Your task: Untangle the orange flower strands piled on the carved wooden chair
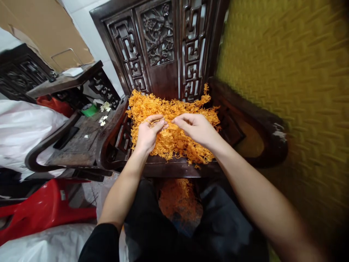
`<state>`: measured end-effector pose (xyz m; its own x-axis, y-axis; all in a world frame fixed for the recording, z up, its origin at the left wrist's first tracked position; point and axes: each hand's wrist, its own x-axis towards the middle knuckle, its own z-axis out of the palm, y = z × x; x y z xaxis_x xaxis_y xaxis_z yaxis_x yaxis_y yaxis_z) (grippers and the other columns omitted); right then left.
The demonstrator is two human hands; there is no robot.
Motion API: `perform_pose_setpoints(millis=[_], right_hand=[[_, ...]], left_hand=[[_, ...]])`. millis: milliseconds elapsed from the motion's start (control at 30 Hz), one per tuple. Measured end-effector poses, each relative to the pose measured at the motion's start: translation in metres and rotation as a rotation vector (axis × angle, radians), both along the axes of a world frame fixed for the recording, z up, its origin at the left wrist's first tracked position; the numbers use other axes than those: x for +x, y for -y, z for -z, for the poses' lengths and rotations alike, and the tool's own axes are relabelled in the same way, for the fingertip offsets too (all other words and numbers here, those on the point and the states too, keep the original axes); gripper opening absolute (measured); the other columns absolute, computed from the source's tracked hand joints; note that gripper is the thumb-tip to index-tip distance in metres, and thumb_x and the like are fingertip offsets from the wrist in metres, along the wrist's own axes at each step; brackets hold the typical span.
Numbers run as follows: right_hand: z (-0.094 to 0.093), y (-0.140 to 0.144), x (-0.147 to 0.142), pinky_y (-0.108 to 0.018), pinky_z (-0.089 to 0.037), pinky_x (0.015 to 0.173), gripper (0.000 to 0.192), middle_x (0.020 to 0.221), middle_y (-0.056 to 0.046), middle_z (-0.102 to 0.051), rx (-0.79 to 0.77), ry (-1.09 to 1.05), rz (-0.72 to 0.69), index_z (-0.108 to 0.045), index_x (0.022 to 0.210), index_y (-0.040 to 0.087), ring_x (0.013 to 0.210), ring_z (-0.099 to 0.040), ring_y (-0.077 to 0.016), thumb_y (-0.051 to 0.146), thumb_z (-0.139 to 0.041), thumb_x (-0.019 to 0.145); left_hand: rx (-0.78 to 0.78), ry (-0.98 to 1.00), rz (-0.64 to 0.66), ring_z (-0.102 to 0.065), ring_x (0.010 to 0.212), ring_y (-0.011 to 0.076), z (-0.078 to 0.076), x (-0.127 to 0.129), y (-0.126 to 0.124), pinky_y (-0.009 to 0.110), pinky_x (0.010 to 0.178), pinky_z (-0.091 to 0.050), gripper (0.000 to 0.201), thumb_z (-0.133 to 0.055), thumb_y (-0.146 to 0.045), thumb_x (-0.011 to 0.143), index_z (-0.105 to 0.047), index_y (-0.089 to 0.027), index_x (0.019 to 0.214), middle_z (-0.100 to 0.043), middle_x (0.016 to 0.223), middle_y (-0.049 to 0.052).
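I saw my left hand pinching a thin orange strand — it ran sideways toward my right hand, whose fingers pinched together just beside it, over the orange pile.

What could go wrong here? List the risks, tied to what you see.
1. The orange strands are heaped right up to the front edge of the chair seat, and some already hang over it; more may slide off onto the second heap below, between the knees.
2. The left hand pinches a few strands while the right hand pulls beside it; thin strands may snap or tangle.
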<state>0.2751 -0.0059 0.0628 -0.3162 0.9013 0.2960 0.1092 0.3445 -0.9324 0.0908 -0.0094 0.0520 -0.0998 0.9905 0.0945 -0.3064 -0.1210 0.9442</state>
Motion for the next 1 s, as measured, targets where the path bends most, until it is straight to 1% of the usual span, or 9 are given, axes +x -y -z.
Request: perform_pose_setpoints(millis=[100,167,333,467,533,600,733,867,1000], right_hand=[[0.005,-0.010,0.001,-0.028,-0.026,0.051,0.051,0.056,0.003,-0.043,-0.045,0.016,0.052,-0.069,0.077,0.017,0.052,-0.035,-0.0106,0.066,-0.059,0.091],[0.011,-0.017,0.007,-0.026,-0.018,0.047,0.055,0.050,0.006,-0.033,-0.201,-0.021,-0.044,-0.064,0.072,0.018,0.046,-0.024,-0.0089,0.068,-0.053,0.093],[0.021,-0.022,0.021,-0.021,-0.011,0.038,0.061,0.044,0.007,-0.034,-0.691,0.052,-0.920,-0.047,0.061,0.020,0.037,-0.018,-0.0052,0.074,-0.052,0.090],[0.031,-0.015,0.010,-0.018,-0.013,0.033,0.053,0.045,0.008,-0.036,-0.849,-0.056,-1.260,-0.051,0.073,0.019,0.033,-0.018,-0.0044,0.069,-0.056,0.090],[0.037,-0.010,0.001,-0.016,-0.015,0.033,0.043,0.048,0.009,-0.037,-0.867,-0.105,-1.277,-0.052,0.078,0.018,0.034,-0.018,-0.0037,0.058,-0.064,0.089],[0.040,-0.004,-0.007,-0.014,-0.018,0.035,0.035,0.049,0.011,-0.035,-0.810,-0.224,-1.166,-0.050,0.080,0.018,0.036,-0.018,-0.0023,0.045,-0.072,0.086],[0.037,0.000,-0.008,-0.014,-0.021,0.035,0.024,0.049,0.011,-0.036,-0.683,-0.377,-0.959,-0.055,0.085,0.017,0.035,-0.021,-0.0027,0.036,-0.068,0.090],[0.034,-0.002,-0.008,-0.017,-0.020,0.030,0.021,0.050,0.007,-0.044,-0.752,-0.275,-1.041,-0.060,0.092,0.016,0.033,-0.025,-0.0055,0.036,-0.058,0.095],[0.039,-0.002,-0.016,-0.018,-0.019,0.032,0.040,0.051,0.005,-0.048,-0.883,-0.252,-1.141,-0.060,0.093,0.013,0.033,-0.022,-0.0044,0.050,-0.046,0.099]], left_hand=[[0.107,-0.122,0.010,-0.074,0.079,0.0175,-0.006,0.002,0.008,0.037,0.084,-0.060,0.035,-0.094,-0.028,0.062,-0.073,-0.017,0.088,-0.074,0.085,0.005],[0.199,-0.253,0.050,-0.074,0.082,0.0195,-0.011,0.003,0.015,0.038,0.085,-0.060,0.031,-0.093,-0.028,0.064,-0.075,-0.018,0.088,-0.076,0.087,0.006],[0.387,-0.364,0.227,-0.076,0.085,0.0220,-0.024,0.005,0.036,0.037,0.083,-0.061,0.027,-0.089,-0.020,0.069,-0.078,-0.021,0.093,-0.077,0.085,0.005],[0.409,-0.312,0.260,-0.076,0.081,0.0225,-0.025,0.008,0.043,0.040,0.085,-0.061,0.037,-0.091,-0.023,0.066,-0.076,-0.023,0.099,-0.076,0.088,0.005],[0.388,-0.300,0.238,-0.076,0.079,0.0207,-0.022,0.010,0.042,0.041,0.087,-0.061,0.055,-0.092,-0.027,0.065,-0.070,-0.026,0.114,-0.075,0.100,0.005],[0.369,-0.286,0.185,-0.076,0.081,0.0195,-0.018,0.011,0.038,0.039,0.088,-0.061,0.070,-0.093,-0.028,0.063,-0.062,-0.029,0.126,-0.073,0.110,0.006],[0.337,-0.207,0.120,-0.076,0.082,0.0186,-0.010,0.007,0.029,0.033,0.080,-0.061,0.067,-0.091,-0.027,0.068,-0.059,-0.028,0.126,-0.072,0.105,0.005],[0.379,-0.163,0.107,-0.076,0.079,0.0154,-0.005,0.001,0.024,0.035,0.090,-0.061,0.058,-0.092,-0.024,0.067,-0.064,-0.024,0.118,-0.072,0.095,0.001],[0.442,-0.102,0.173,-0.076,0.078,0.0136,-0.004,-0.004,0.023,0.041,0.102,-0.057,0.054,-0.093,-0.021,0.066,-0.066,-0.023,0.113,-0.071,0.086,-0.003]])
